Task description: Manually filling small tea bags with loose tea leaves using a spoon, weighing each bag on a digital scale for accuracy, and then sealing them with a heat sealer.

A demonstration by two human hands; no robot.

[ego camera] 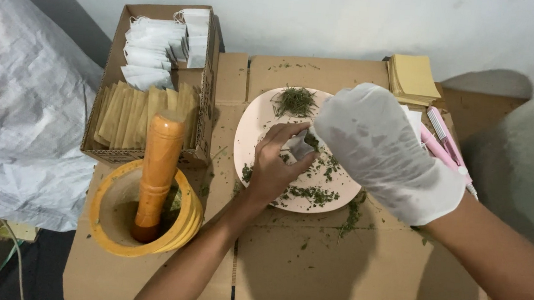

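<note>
My bare left hand (277, 163) pinches a small white paper bag (298, 146) over a pink plate (252, 139). Dried green herb bits (314, 195) are scattered on the plate, with a small heap of herb (296, 100) at its far side. My right hand (381, 149), in a white glove, hovers over the plate's right part, its fingertips at the mouth of the bag. Whether the gloved fingers hold herb is hidden.
A yellow mortar (117, 236) with an orange pestle (156, 173) stands at the near left. A cardboard box (205, 91) behind it holds white bags and tan envelopes. Tan squares (412, 76) and a pink tool (442, 140) lie at the right, all on flattened cardboard (308, 274).
</note>
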